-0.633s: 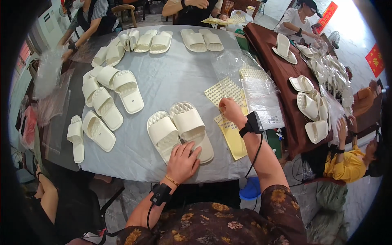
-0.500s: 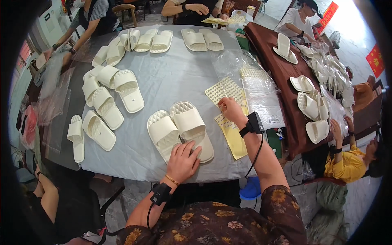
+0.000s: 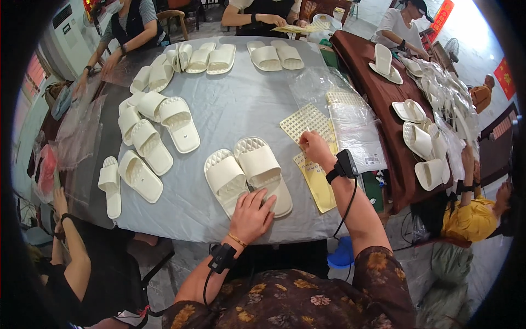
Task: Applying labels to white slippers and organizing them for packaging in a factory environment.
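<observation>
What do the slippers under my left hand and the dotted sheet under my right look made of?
Slippers: likely moulded foam or soft plastic, matte cream, with an embossed footbed. Dotted sheet: probably thin card or plastic, pale yellow and flat, though its surface is too small to judge.

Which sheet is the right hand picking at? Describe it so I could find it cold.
Start at the grey table and go to its right edge, beside the pair of cream slippers under the left hand. The right hand touches a pale yellow perforated sheet. Unlike the plain yellow sheet below it, it is covered in a grid of small holes.
</observation>
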A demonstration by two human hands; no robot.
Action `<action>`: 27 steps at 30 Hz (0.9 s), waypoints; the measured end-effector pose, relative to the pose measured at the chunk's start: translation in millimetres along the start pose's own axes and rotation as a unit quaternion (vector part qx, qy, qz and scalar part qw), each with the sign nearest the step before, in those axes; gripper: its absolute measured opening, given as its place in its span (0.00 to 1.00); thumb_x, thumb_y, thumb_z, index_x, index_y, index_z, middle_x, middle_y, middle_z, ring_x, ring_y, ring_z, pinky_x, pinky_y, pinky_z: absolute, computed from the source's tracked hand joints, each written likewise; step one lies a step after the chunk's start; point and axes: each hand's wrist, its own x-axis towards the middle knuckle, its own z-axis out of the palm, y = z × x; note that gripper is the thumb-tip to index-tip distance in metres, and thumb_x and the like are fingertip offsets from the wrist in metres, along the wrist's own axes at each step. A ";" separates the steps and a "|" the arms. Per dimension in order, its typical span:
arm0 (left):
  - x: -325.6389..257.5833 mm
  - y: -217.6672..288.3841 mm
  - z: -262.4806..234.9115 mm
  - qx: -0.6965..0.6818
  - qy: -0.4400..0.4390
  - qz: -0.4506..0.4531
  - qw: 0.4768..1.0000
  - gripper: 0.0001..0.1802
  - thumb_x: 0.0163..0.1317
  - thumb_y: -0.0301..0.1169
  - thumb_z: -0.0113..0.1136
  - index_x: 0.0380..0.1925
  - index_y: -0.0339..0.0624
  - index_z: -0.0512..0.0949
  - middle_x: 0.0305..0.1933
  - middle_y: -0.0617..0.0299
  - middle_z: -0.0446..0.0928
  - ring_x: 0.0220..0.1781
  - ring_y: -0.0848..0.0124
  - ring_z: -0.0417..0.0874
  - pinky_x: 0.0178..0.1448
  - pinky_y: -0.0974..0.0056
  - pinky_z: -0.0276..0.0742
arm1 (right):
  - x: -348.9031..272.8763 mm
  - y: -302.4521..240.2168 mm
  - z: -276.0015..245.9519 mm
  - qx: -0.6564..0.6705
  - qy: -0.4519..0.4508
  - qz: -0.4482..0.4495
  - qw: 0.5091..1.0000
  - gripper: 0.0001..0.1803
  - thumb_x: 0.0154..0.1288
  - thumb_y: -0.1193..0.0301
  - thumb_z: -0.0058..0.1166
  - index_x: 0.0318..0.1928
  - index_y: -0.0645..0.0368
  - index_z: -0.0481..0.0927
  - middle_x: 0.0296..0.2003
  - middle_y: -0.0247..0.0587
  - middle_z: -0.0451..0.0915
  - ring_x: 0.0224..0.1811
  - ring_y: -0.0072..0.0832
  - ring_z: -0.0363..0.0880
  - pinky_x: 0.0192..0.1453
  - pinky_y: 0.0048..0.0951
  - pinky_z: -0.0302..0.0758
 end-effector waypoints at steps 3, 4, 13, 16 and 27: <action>0.5 0.4 0.2 0.000 0.002 0.001 1.000 0.23 0.60 0.37 0.61 0.56 0.49 0.76 0.62 0.54 0.71 0.65 0.56 0.70 0.70 0.49 0.61 | 0.7 0.6 2.2 0.030 0.027 -0.005 0.999 0.07 0.61 0.77 0.51 0.39 0.59 0.80 0.39 0.51 0.77 0.41 0.50 0.78 0.47 0.43 0.75; 0.2 0.6 0.0 0.001 0.002 0.000 1.000 0.23 0.60 0.37 0.61 0.56 0.49 0.76 0.62 0.54 0.71 0.65 0.56 0.70 0.69 0.49 0.61 | 0.4 0.2 2.0 0.030 0.027 -0.004 0.999 0.07 0.61 0.77 0.51 0.39 0.59 0.80 0.39 0.51 0.77 0.41 0.50 0.78 0.47 0.43 0.75; -0.7 2.4 0.4 -0.001 0.004 -0.003 1.000 0.24 0.59 0.37 0.62 0.56 0.48 0.76 0.61 0.54 0.71 0.64 0.56 0.70 0.70 0.49 0.61 | 1.0 5.8 4.9 0.054 0.027 0.011 0.998 0.09 0.62 0.78 0.49 0.40 0.59 0.81 0.39 0.52 0.77 0.42 0.50 0.78 0.49 0.42 0.75; -2.8 1.6 3.0 0.003 0.013 0.001 1.000 0.24 0.58 0.37 0.62 0.56 0.48 0.76 0.61 0.54 0.72 0.64 0.56 0.70 0.69 0.49 0.61 | -0.8 5.4 3.2 0.046 0.019 -0.006 0.999 0.09 0.61 0.78 0.49 0.39 0.60 0.81 0.39 0.53 0.77 0.42 0.50 0.78 0.49 0.41 0.75; -3.4 -3.7 8.1 -0.023 0.050 0.002 0.998 0.21 0.58 0.36 0.63 0.52 0.45 0.78 0.58 0.53 0.74 0.61 0.55 0.73 0.69 0.49 0.63 | -31.8 -44.7 -11.3 0.123 0.077 -0.033 0.989 0.09 0.56 0.73 0.62 0.37 0.64 0.81 0.31 0.47 0.81 0.32 0.34 0.78 0.39 0.33 0.76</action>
